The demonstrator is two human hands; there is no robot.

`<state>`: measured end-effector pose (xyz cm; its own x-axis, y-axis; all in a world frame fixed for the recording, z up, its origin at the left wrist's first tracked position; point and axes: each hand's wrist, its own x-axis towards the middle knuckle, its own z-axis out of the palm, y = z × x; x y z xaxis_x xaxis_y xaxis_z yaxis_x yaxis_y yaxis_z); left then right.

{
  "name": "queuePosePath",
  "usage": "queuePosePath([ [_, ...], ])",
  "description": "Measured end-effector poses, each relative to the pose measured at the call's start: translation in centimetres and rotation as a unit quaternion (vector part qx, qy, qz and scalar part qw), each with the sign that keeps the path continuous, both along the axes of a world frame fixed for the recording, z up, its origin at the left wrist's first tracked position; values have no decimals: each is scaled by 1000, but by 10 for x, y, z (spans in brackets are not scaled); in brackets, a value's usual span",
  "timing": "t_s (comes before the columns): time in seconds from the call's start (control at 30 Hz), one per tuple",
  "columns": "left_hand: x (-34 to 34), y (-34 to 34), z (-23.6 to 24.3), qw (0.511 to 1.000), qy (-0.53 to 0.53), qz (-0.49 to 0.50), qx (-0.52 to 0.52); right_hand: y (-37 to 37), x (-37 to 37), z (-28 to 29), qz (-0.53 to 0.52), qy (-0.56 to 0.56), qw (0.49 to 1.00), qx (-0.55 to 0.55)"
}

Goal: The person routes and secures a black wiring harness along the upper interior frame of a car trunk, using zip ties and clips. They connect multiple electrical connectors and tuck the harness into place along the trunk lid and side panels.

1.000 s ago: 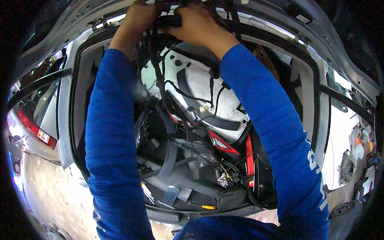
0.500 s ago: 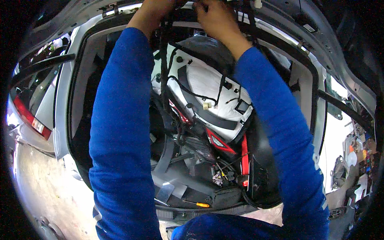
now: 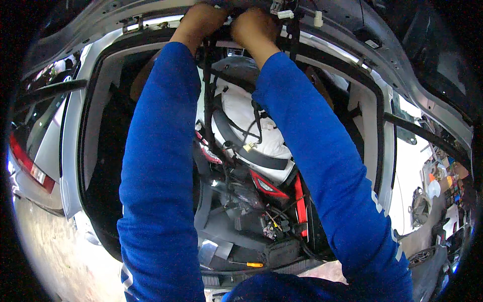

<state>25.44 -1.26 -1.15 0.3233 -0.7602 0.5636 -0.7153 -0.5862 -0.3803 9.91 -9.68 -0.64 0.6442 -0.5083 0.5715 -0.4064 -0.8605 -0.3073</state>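
Observation:
Both my arms reach up to the edge of the raised tailgate [image 3: 397, 75] at the top of the view. My left hand [image 3: 204, 21] is closed at a black wiring harness [image 3: 207, 85], which hangs down from there into the cargo area. Close to its right, my right hand [image 3: 255, 29] is curled shut with its fingers turned away; what lies in it is hidden. A white connector [image 3: 285, 14] and a second white connector [image 3: 318, 19] hang to the right of that hand.
Below lie a white-backed trim panel [image 3: 241, 113] with black wires, a red-edged lamp [image 3: 268, 185], a red strap [image 3: 301, 204], and an orange-handled screwdriver [image 3: 254, 265]. A silver car [image 3: 35, 176] stands at left; a strut [image 3: 427, 136] crosses at right.
My right hand has moved left and a little down, closer to my left hand. The view has shifted slightly, and the white connectors at the top now show more fully.

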Motion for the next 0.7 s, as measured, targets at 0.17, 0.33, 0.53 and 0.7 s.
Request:
queuePosePath([
  [0.17,46,-20,-3,996,-60,-39,51,2,-2,15,19,40,996,-71],
  [0.33,-7,-9,8,986,40,-104,-120,-28,26,18,18,191,971,-141],
  [0.53,-85,6,5,917,210,25,-338,-21,4,-1,52,33,993,-98],
  [0.7,-71,14,7,924,237,-83,-290,1,-35,0,116,78,989,-57],
])
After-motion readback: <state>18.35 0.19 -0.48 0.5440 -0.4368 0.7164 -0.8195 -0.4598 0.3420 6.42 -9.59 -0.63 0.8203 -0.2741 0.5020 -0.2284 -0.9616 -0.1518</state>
